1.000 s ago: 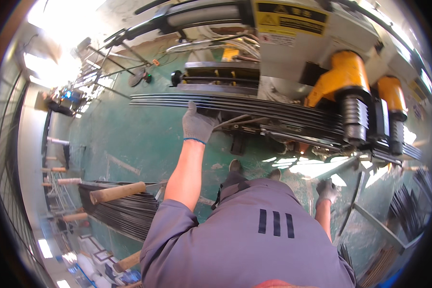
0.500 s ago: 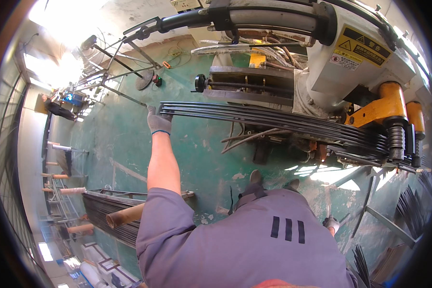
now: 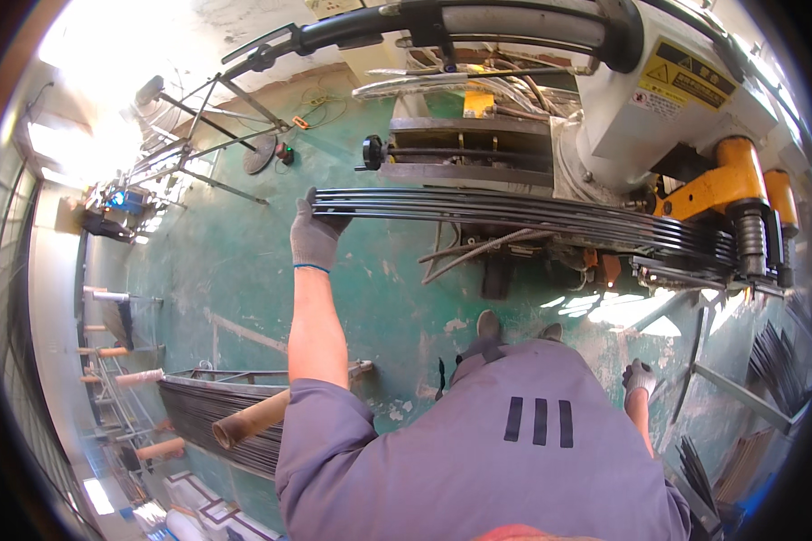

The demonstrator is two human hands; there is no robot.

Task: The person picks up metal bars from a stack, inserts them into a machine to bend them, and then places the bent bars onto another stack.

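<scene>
Left hand (image 3: 316,239) and a bundle of black rods (image 3: 514,214) at a machine.
The gloved left hand grasps the rods at their left ends; they lie side by side and extend rightward to the ribbed metal cylinder (image 3: 749,239) beside the orange arm (image 3: 722,183); the right hand (image 3: 639,377), also gloved, hangs well apart from them, low at the person's right; whether it is clenched or loose cannot be told.

Black rods (image 3: 514,215) block ahead, leaving room leftward.
</scene>
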